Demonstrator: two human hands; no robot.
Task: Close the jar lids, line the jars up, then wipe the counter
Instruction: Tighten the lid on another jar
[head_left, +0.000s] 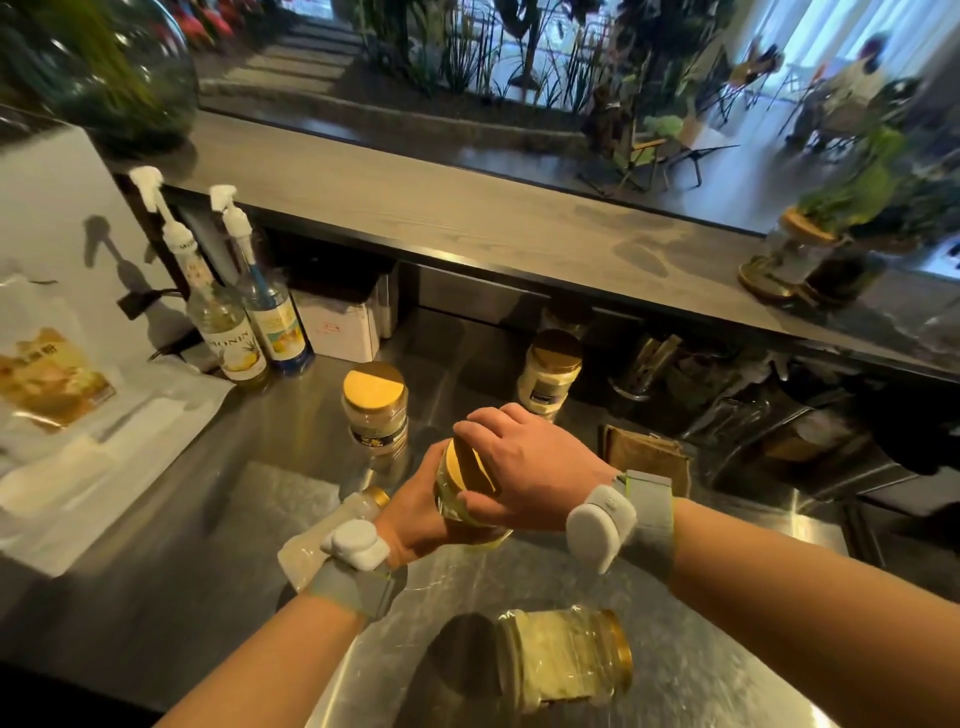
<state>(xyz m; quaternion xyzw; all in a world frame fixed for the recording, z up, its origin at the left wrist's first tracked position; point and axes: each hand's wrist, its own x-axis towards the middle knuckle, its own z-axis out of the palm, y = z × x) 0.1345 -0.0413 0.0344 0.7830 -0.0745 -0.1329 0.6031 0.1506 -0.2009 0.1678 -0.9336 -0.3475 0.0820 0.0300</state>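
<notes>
Over the steel surface (675, 675), the left hand (415, 519) grips a jar (457, 512) from the side while the right hand (524, 467) covers its gold lid (470, 462). Two lidded jars (375, 408) (551, 373) stand behind; another jar (563, 657) lies on its side nearest the camera.

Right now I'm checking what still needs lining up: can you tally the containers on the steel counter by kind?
Gold-lidded jars: 4. One held by the left hand and right hand, the held jar; two upright jars behind; one jar on its side nearest the camera.
Pump syrup bottles: 2.
Total: 6.
</notes>
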